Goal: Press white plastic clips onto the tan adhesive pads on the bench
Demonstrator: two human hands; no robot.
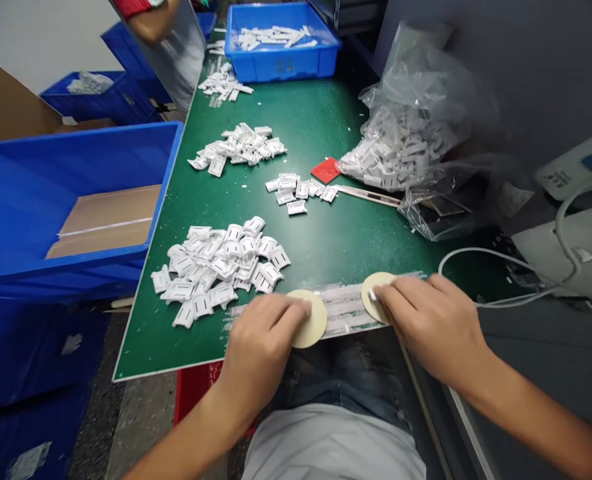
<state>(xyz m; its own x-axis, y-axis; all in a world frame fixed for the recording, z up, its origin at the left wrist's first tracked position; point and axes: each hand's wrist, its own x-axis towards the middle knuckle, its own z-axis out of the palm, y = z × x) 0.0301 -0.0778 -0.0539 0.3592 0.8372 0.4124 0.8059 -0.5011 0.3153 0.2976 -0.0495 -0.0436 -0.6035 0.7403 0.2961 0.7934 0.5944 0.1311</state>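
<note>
My left hand (pixel 261 337) is closed, its fingertips over a round cream disc (pixel 315 328) at the table's front edge. Whatever its fingers may hold is hidden beneath them. My right hand (pixel 429 317) is closed too, pinching a small white plastic piece (pixel 373 295) of which just an end shows. Under those fingers lies a second cream disc (pixel 376 280). Both discs rest on a scuffed, whitish strip (pixel 343 308) along the edge. Near my left hand is a heap of white plastic parts (pixel 221 260), each with a dark slot.
Smaller piles of white parts (pixel 246 145) and a red square (pixel 326 170) lie farther back on the green table (pixel 326 233). A plastic bag of parts (pixel 401 147) sits right, a blue bin (pixel 281 63) behind, a large blue crate (pixel 76 267) left. Another person's arm (pixel 153 23) shows beyond.
</note>
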